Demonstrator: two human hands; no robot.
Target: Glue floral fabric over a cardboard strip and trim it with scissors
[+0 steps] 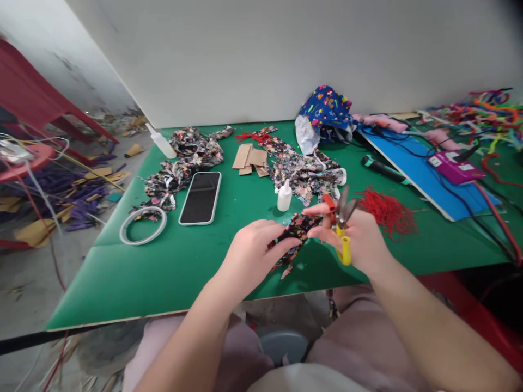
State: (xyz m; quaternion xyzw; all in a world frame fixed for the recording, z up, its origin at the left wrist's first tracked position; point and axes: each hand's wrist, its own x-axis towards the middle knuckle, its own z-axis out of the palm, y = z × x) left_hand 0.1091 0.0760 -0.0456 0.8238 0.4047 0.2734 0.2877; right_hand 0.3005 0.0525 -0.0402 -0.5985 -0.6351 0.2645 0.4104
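Observation:
My left hand (257, 247) is closed on a strip of dark floral fabric (298, 231) near the front edge of the green table (163, 277). On the right, my right hand (355, 237) holds scissors (343, 250) with red and yellow handles, their blades pointing up and away. Its fingertips also touch the far end of the fabric. Just beyond my hands stands a small white bottle (284, 197). More crumpled floral fabric (306, 171) lies behind the bottle, and a heap of red threads (386, 212) is to the right of my right hand.
A phone (200, 198), a tape roll (143, 226), another bottle (162, 142) and floral fabric (196, 147) lie at left. Cardboard pieces (250, 159) and blue patterned cloth (324, 111) are farther back. At right are a blue board (420, 169), a purple box (455, 166) and cables.

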